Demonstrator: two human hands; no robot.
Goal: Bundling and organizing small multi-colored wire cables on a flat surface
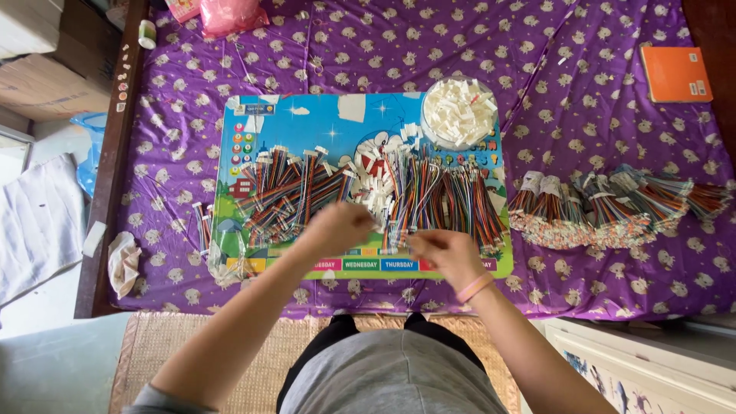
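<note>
Multicoloured wire bundle (399, 218) between both hands, lengthwise away from person.

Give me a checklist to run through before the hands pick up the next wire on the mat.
1. Both hands over the mat: ok, left hand and right hand meet at its front edge.
2. Wire held in fingers: cannot tell, motion blur.
3. Loose coloured wires within reach: ok, spread just beyond the hands.
4. White connectors in the round dish: ok, plenty.
5. Cartoon mat flat on the purple cloth: ok.
6. Bundled wires apart from the loose ones: ok, right of the mat.
</note>
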